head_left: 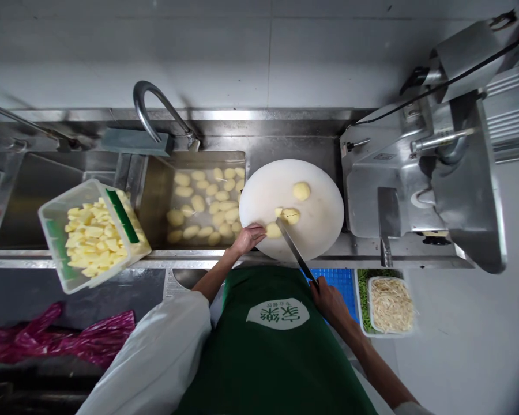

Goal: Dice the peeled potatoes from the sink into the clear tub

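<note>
A round white cutting board (315, 230) lies on the steel counter. My left hand (247, 237) is closed on a peeled potato piece (274, 230) at the board's near left edge. My right hand (328, 300) grips the handle of a long knife (293, 246), its blade angled up to the cut potato (290, 215) in the board's middle. A whole peeled potato (301, 191) rests farther back on the board.
A sink (155, 196) left of the board holds several peeled potatoes (207, 204) in water under a curved tap (155, 109). A clear tub of potato chunks (93, 233) sits at left. A steel slicer machine (436, 173) stands at right, a tray of shreds (391, 304) below it.
</note>
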Motion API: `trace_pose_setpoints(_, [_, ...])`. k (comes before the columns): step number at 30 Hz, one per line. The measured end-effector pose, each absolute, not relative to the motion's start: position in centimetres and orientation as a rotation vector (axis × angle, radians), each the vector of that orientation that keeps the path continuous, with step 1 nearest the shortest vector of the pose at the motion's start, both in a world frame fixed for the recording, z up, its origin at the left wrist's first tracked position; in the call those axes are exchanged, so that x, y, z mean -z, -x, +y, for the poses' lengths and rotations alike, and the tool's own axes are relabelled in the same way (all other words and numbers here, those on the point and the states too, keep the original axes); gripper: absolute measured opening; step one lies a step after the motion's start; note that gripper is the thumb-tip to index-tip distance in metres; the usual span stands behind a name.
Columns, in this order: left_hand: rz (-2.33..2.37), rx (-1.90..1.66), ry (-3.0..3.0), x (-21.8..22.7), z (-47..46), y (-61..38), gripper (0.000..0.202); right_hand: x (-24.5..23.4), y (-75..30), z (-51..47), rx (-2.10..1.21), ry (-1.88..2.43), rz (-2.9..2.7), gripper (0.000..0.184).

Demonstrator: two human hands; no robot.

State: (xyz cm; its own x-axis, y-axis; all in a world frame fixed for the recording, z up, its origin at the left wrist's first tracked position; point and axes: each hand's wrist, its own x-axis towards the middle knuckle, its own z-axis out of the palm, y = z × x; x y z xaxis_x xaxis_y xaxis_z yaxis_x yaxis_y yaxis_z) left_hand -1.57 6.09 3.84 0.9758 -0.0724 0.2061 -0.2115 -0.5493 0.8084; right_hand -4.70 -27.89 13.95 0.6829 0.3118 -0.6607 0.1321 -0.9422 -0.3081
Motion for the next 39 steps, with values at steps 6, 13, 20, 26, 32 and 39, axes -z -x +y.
trace_pose_setpoints(6, [-0.129,-0.338,-2.13,-3.1,5.5,2.6,0.016,-14.3,4.9,-28.2,-1.051,2.638,-0.413,0.022])
trace_pose_setpoints(13, [-0.109,-0.384,-2.159,-2.5,4.7,3.1,0.016,-13.8,4.4,-27.1,-1.113,2.658,-0.476,0.02])
trace_pose_setpoints(20, [-0.043,-0.494,-2.205,-2.5,4.0,3.9,0.012,-14.2,4.3,-27.3,-1.11,2.651,-0.55,0.021])
trace_pose_setpoints(26, [-0.073,-0.481,-2.178,-4.2,4.5,3.0,0.014,-14.4,3.8,-28.5,-1.069,2.666,-0.615,0.024])
trace_pose_setpoints(32, [0.101,-0.584,-2.145,-9.1,7.4,-7.6,0.012,-15.3,2.8,-28.1,-1.188,2.572,-0.76,0.024])
trace_pose_setpoints(39, [-0.595,0.253,-2.412,-7.4,0.1,-22.0,0.036,-14.9,1.7,-22.6,-1.205,2.607,-0.612,0.025])
